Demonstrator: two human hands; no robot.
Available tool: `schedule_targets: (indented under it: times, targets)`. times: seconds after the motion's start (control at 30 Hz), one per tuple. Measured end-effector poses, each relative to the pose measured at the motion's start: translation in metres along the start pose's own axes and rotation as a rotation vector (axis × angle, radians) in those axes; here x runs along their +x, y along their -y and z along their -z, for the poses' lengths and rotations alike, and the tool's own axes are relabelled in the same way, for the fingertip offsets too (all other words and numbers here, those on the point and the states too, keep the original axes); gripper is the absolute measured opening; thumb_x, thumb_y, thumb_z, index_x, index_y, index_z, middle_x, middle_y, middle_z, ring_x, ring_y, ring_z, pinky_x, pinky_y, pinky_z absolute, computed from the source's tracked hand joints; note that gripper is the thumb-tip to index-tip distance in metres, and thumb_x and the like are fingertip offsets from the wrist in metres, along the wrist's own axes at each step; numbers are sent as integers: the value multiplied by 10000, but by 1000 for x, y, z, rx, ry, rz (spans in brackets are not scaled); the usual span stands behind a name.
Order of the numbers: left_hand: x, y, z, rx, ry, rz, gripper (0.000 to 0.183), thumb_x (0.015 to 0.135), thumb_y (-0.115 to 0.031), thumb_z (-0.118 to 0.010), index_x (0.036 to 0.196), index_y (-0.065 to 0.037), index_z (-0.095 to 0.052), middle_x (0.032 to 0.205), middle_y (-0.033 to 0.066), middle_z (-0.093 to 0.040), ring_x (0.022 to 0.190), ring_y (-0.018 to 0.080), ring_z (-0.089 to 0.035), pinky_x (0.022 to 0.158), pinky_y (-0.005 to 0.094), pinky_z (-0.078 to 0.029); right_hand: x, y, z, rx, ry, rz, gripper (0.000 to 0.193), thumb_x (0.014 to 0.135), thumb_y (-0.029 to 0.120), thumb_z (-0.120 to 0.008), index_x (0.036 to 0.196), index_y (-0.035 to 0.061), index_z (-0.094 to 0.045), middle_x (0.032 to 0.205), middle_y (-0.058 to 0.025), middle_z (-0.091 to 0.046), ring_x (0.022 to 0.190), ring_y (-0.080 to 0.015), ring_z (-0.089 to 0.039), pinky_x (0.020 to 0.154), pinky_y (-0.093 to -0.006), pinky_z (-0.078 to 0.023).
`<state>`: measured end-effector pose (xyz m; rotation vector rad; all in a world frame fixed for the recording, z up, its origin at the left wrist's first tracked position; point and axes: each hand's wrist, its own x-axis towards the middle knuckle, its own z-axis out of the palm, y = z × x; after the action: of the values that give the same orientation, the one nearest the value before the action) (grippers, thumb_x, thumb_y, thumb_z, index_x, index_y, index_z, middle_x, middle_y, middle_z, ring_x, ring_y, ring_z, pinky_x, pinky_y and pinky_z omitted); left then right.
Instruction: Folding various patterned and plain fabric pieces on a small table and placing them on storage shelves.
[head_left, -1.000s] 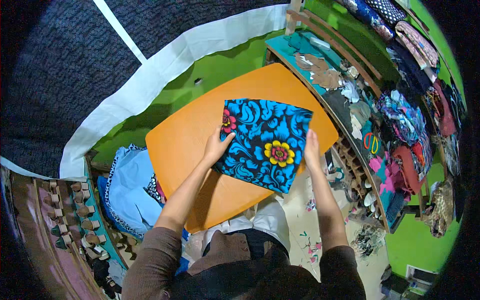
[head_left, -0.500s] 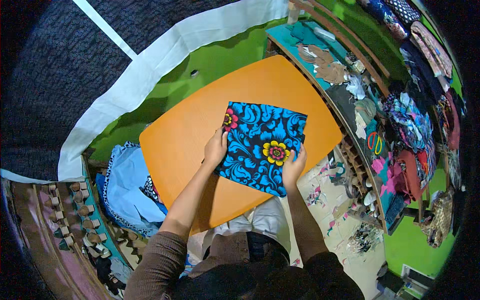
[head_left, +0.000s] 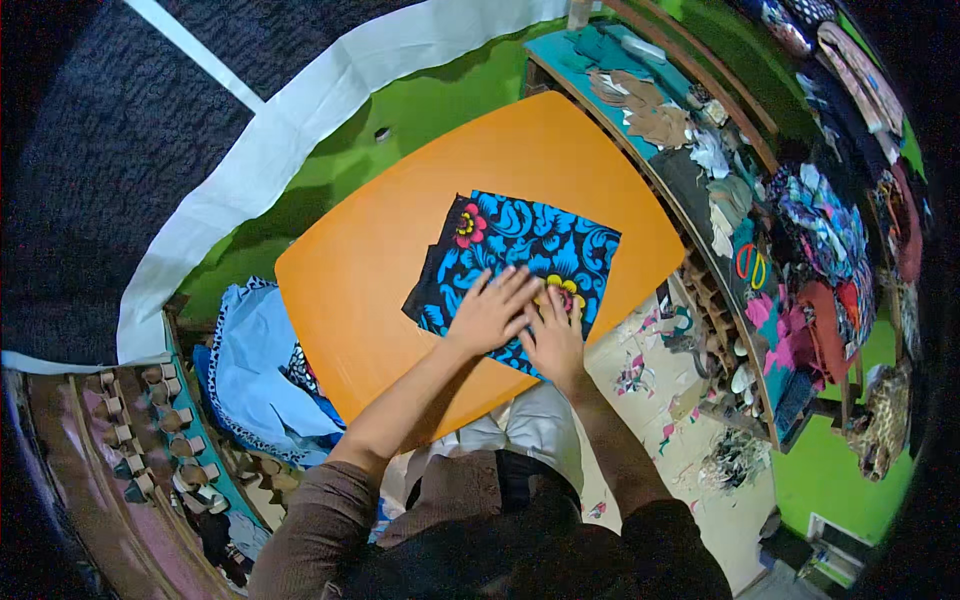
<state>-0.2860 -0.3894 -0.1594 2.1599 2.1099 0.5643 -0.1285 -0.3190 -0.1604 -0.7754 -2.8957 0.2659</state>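
A folded piece of patterned fabric (head_left: 540, 230), black with blue leafy swirls and red and yellow flowers, lies flat on the orange table (head_left: 380, 260). A plain black layer shows along its left side. My left hand (head_left: 490, 312) rests on the fabric's lower middle with fingers stretched out. Close beside it, my right hand (head_left: 552, 335) lies on the cloth too, fingers spread and partly covering the yellow flower. The fingertips of both hands come close together. Neither hand grips anything.
Right of the table, a long bench (head_left: 690, 190) carries fabric scraps and red-and-yellow-handled scissors (head_left: 750, 266). Light blue cloth (head_left: 262, 375) is heaped at the left. Racks of shoe-like forms (head_left: 175, 425) stand lower left. Scraps litter the floor (head_left: 640, 440).
The fabric, held up by its two sides before, now lies on the table. Both hands have let go of its edges and moved together onto its surface.
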Motion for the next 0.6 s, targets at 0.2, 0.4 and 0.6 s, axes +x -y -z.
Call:
schedule_targets:
  times: [0.2,0.4,0.6]
  targets:
    - [-31,40,-2,265,0,369,529,880,-362,-431,1364,-172,-337,1437,49,-280,1322,253,-252,1059,492,-170,-36,-73,-24,-261,-249,-474,487,850,299,-493,1303,134,-430,1396,-104,-335,1302,-275,-279,1047,-512,-181]
    - [-17,30,-8,37,-225,621,507,922,-301,-344,1373,-76,-290,1431,152,-253,1318,313,-241,1042,536,-160,13,-9,8,167,12,326,375,835,282,-519,1203,212,-524,1397,-66,-336,1302,-274,-278,1046,-500,-207]
    - [-23,13,-25,237,-95,444,519,884,-334,-430,1349,-117,-355,1429,138,-262,1303,279,-279,1048,497,-193,67,-80,6,-118,-87,-439,475,857,384,-425,1272,156,-449,1358,-131,-375,1274,-345,-288,1000,-563,-220]
